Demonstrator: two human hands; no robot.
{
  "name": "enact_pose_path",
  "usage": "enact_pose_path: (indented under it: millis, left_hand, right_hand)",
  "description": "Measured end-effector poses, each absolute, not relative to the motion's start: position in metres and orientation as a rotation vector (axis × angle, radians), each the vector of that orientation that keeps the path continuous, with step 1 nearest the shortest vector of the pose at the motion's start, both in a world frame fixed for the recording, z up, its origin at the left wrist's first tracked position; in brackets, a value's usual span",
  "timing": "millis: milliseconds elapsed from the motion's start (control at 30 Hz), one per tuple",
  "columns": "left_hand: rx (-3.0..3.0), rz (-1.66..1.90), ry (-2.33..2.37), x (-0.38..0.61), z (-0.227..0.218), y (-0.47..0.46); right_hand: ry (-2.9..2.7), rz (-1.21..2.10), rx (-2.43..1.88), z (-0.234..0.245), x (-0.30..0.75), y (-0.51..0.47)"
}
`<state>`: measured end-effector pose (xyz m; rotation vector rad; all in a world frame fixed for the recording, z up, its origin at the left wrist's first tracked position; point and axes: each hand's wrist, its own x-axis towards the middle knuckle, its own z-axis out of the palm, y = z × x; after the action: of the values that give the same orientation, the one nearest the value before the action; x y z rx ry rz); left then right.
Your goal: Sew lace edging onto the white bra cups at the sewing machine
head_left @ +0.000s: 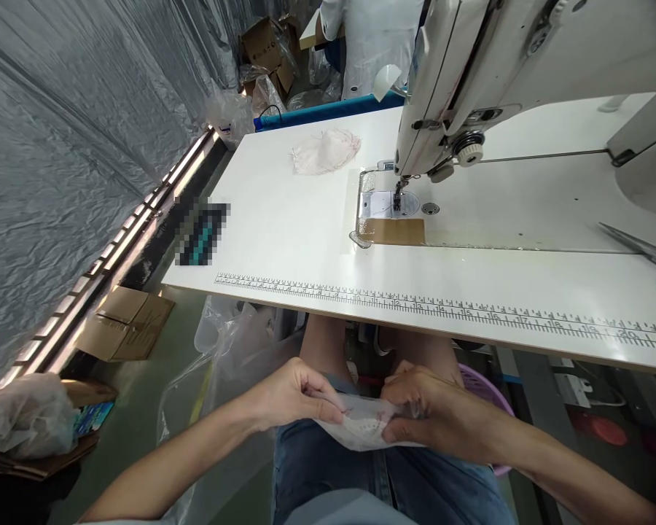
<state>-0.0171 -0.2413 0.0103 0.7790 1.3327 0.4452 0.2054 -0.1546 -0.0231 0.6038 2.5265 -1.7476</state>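
Observation:
Over my lap, below the table edge, both hands grip one piece of thin white fabric [361, 424] with pinkish marks on it. My left hand [300, 397] pinches its left side between thumb and fingers. On the other side my right hand [420, 405] is closed round the fabric, thumb on top. A second pale pinkish piece of cloth [328, 152] with frayed edges lies flat on the white sewing table [273, 226]. To its right stands a sewing machine [442, 87], its presser foot [398, 197] over the needle plate.
Scissors [639, 244] lie at the table's right. A printed ruler [415, 302] runs along the front edge. Cardboard boxes [125, 324] and plastic bags [30, 415] are on the left. A purple basket [484, 386] sits under the table. A person in white [383, 44] is behind it.

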Motion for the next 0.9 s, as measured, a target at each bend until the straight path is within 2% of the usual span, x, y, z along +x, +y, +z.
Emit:
enact_pose_path:
  millis: [167, 333, 900]
  left_hand:
    - [0.750, 0.436, 1.319, -0.016, 0.012, -0.240]
    - [0.731, 0.435, 1.291, -0.013, 0.014, -0.237]
    - [0.708, 0.478, 1.421, -0.006, 0.016, -0.237]
  right_hand:
    - [2.367, -2.039, 0.412, -0.026, 0.204, -0.148]
    - [2.159, -2.245, 0.401, -0.028, 0.205, -0.146]
    - [2.253, -2.196, 0.387, -0.034, 0.203, -0.143]
